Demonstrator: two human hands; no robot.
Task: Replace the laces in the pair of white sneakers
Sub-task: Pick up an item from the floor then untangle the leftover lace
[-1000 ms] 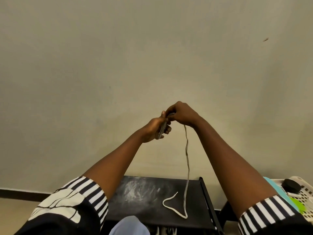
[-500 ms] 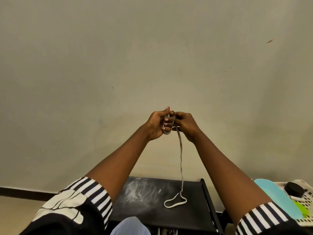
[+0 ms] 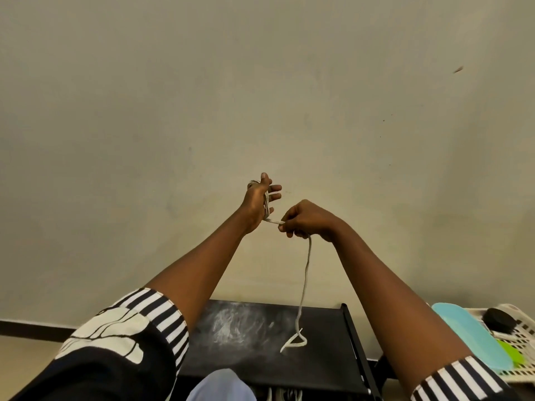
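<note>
A long grey-white shoelace point(image 3: 305, 273) hangs from my raised hands down to the black table point(image 3: 324, 360), where its free end lies in a small loop. My left hand point(image 3: 258, 202) is held up with straight fingers, and several turns of the lace are wound around it. My right hand point(image 3: 305, 218) sits just right of and below it, fingers curled, pinching the lace where it leaves the left hand. The white sneakers are mostly hidden; only slivers show under the table's front edge point(image 3: 285, 395).
A white plastic basket point(image 3: 521, 328) at the right edge holds a turquoise lid point(image 3: 469, 337), a green item point(image 3: 511, 355) and a black round object point(image 3: 499, 319). White scuff marks smear the tabletop. A bare beige wall stands close behind.
My hands have drawn apart: the left hand rose and spread its fingers with the lace wound on it, the right dropped lower. The loop on the table shrank as lace was taken up.
</note>
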